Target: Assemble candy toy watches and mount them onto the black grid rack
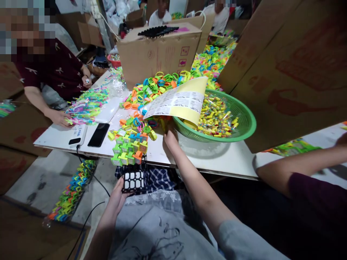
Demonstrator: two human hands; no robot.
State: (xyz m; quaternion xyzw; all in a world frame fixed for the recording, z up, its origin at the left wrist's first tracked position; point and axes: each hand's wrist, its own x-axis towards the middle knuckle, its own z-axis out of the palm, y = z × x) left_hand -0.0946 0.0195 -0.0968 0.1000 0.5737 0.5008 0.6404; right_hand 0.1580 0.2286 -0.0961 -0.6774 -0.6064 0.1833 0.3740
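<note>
My left hand (118, 190) grips the near edge of a black plastic grid tray (135, 181) in front of my lap. Its near cells show white squares, and its far part carries rows of green, yellow, blue and orange toy watches (127, 150). My right hand (170, 136) reaches over the table beside the green basket, under the lifted edge of a printed sticker sheet (180, 99); shadow hides its fingers. Just beyond it lies a heap of loose toy watches (151, 86).
A green basket (251, 122) holds small yellow wrapped pieces. A black phone (98, 135) and a white power bank (78, 135) lie on the white table (159, 153). Cardboard boxes (159, 54) stand behind and right. A co-worker (56, 72) handles bagged pieces at left; another person's arm (298, 162) is at right.
</note>
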